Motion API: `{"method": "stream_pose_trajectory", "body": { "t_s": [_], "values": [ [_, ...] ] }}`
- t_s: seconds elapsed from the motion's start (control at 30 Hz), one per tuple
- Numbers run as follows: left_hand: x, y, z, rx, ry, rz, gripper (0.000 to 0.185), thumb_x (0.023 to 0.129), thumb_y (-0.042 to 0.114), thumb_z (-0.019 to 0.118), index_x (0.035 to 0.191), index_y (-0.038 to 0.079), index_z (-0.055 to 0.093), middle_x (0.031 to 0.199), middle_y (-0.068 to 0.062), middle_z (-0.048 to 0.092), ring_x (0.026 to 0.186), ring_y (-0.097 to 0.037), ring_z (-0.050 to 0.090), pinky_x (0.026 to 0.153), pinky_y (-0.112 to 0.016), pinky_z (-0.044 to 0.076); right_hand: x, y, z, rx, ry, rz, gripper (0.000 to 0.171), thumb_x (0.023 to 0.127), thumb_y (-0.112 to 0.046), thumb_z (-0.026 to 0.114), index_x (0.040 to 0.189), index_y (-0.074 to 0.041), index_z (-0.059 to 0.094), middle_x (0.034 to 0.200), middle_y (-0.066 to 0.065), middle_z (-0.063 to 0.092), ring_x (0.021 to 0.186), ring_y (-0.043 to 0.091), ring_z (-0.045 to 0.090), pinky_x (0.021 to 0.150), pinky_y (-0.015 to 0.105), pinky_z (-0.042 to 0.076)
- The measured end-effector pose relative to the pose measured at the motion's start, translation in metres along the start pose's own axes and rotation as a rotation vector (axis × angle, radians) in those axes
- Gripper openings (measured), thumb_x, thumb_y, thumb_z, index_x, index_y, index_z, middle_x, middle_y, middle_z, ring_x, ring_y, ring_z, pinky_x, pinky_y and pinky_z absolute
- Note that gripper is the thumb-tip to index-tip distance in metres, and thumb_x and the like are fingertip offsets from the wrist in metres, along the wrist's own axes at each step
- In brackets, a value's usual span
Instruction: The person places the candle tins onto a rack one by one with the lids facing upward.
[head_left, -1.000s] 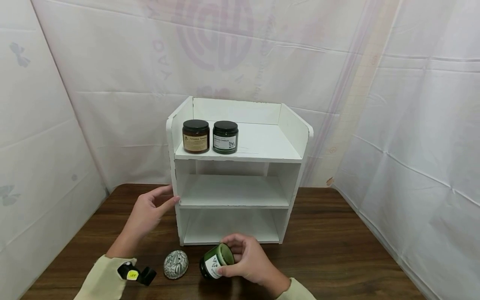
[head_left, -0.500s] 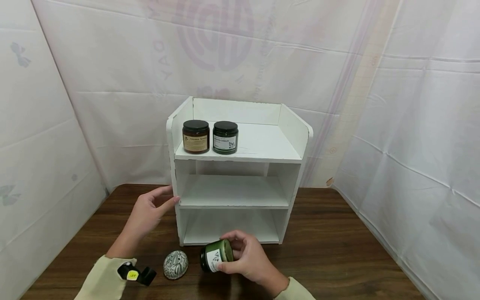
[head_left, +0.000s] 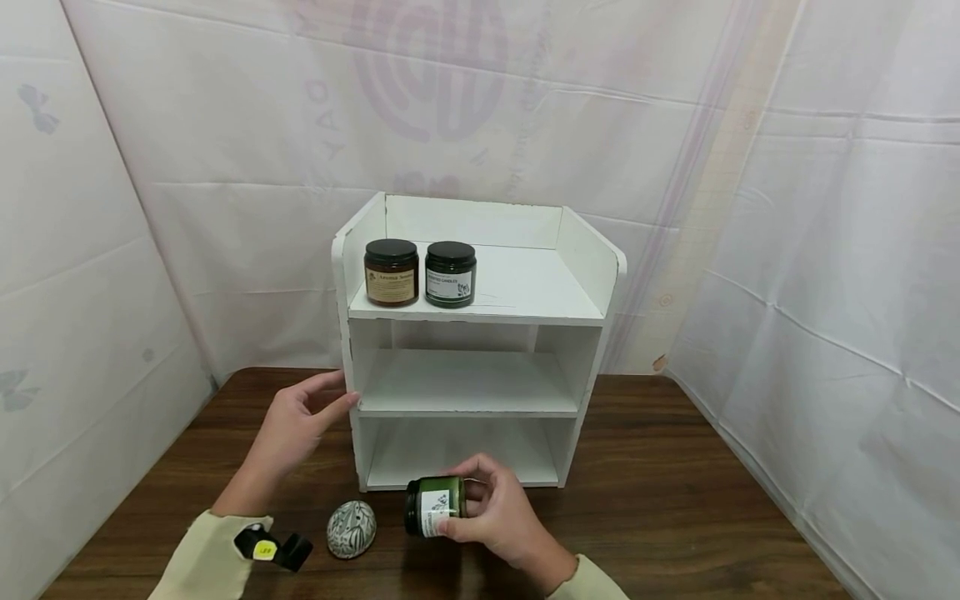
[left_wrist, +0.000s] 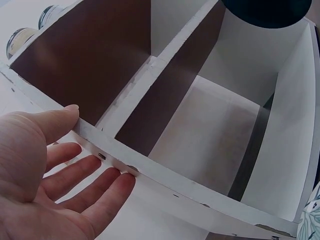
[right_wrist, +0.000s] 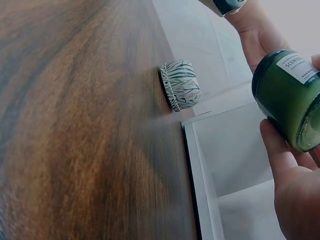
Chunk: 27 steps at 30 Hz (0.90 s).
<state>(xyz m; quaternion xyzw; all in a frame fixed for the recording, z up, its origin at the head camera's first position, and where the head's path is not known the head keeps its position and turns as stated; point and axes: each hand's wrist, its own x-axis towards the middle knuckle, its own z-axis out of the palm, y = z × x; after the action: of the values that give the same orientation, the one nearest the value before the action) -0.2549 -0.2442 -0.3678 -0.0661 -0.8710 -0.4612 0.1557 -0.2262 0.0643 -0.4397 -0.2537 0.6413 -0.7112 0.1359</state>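
A green glass scented candle jar with a black lid and white label is tipped on its side. My right hand grips it near its base, above the table in front of the white shelf unit. Its lid points left in the head view; the right wrist view shows the green jar held clear of the table. My left hand rests at the unit's left side panel. In the left wrist view, the left hand's thumb touches the panel's front edge, with the fingers extended along its outer face.
A leaf-patterned round tin stands on the dark wooden table, left of the held jar. On the top shelf, a brown candle jar and a dark green candle jar stand side by side at the left. White sheeting surrounds the table.
My right hand has raised the candle jar slightly and turned it from a slant, lid low, to nearly level. The left hand has stayed at the shelf's side.
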Motion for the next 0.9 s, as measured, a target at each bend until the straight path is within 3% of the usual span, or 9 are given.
{"method": "stream_pose_trajectory", "body": {
  "t_s": [0.17,0.3,0.47,0.67,0.9],
  "values": [
    [0.0006,-0.0024,0.0000,0.003,0.002,0.003,0.058,0.098,0.046,0.068,0.143,0.010,0.060,0.136,-0.014,0.067,0.113,-0.014,0.061,0.083,-0.023,0.052,0.0006,0.0003,-0.0003,-0.025,0.033,-0.027,0.050,0.076,0.000,0.083,0.115,0.007,0.052,0.114,0.013,0.072,0.098,0.020,0.072,0.080,0.032,0.061],
    [0.0005,-0.0025,-0.0001,0.000,0.001,0.003,0.058,0.098,0.046,0.068,0.143,0.010,0.060,0.136,-0.014,0.067,0.113,-0.014,0.061,0.083,-0.023,0.052,0.0008,-0.0004,-0.0017,-0.046,0.061,-0.028,0.050,0.075,0.001,0.084,0.114,0.007,0.053,0.109,0.013,0.074,0.094,0.018,0.073,0.079,0.031,0.061],
    [0.0007,-0.0020,0.0000,0.004,0.003,0.008,0.058,0.098,0.046,0.068,0.143,0.010,0.060,0.135,-0.013,0.068,0.114,-0.018,0.061,0.083,-0.023,0.052,0.0010,-0.0016,-0.0051,-0.047,0.075,-0.025,0.052,0.076,-0.001,0.085,0.117,0.008,0.054,0.110,0.016,0.074,0.093,0.018,0.074,0.078,0.031,0.061],
    [0.0010,-0.0019,0.0001,0.004,0.005,0.012,0.058,0.098,0.045,0.068,0.143,0.010,0.060,0.136,-0.013,0.067,0.111,-0.010,0.061,0.082,-0.023,0.052,0.0013,-0.0016,-0.0066,-0.075,0.052,-0.020,0.055,0.080,-0.004,0.084,0.129,0.008,0.061,0.114,0.021,0.074,0.092,0.016,0.074,0.079,0.028,0.060],
    [0.0012,-0.0027,0.0004,-0.006,0.004,0.013,0.058,0.098,0.045,0.069,0.143,0.009,0.060,0.135,-0.014,0.067,0.109,-0.008,0.061,0.082,-0.022,0.052,0.0012,-0.0017,-0.0052,-0.051,0.025,-0.015,0.053,0.079,0.001,0.082,0.126,0.012,0.061,0.117,0.025,0.071,0.095,0.018,0.073,0.080,0.030,0.060]
  ]
}}
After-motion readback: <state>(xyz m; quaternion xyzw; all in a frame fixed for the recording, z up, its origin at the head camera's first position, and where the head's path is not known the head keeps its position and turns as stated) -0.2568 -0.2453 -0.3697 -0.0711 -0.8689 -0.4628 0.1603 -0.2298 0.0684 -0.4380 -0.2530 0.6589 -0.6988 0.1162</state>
